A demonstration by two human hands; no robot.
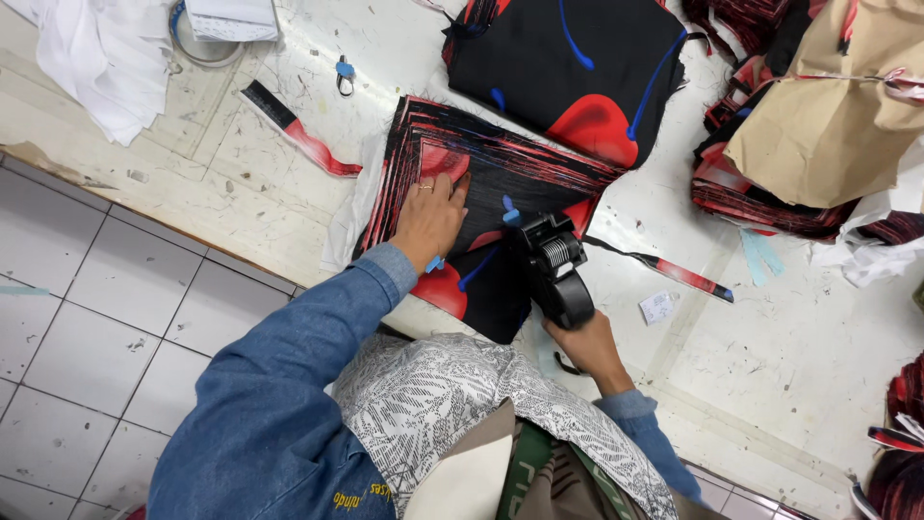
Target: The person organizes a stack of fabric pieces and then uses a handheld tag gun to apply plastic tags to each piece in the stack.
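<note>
My left hand [429, 218] lies flat, fingers together, on a thick stack of black fabric pieces with red and blue print [500, 173], pressing its top layer. My right hand [582, 347] grips the handle of a black hand-held label gun [553, 268], whose head rests on the same stack just right of my left hand. A small blue tag [510, 212] sits on the fabric by the gun's nose. Both arms wear blue denim sleeves.
A second black, red and blue fabric pile [568, 67] lies behind. More stacks under brown paper [828, 116] sit at the right. White cloth [96, 58], a tape roll [197, 43], fabric strips [303, 130] and a blue clip [344, 72] lie on the white table. Tiled floor [115, 308] is at left.
</note>
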